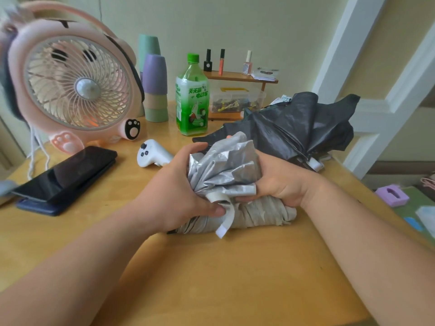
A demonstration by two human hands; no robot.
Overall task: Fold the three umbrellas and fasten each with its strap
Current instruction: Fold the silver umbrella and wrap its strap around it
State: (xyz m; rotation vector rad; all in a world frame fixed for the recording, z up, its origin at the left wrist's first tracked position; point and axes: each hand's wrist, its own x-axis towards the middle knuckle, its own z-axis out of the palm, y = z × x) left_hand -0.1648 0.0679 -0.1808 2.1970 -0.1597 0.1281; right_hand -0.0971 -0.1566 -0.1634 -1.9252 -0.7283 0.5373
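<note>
Both hands, left hand (179, 182) and right hand (277, 180), are gripping the bunched silver umbrella (226, 165) at frame centre on the bench (211, 278), strap (226, 220) dangling loose, black umbrella (301, 128) waiting unfolded behind, so next likely comes wrapping and fastening.

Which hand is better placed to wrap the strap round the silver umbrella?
Left: the left hand has its thumb against the white strap, while the right hand grips the silver umbrella by its bunched canopy.
</note>
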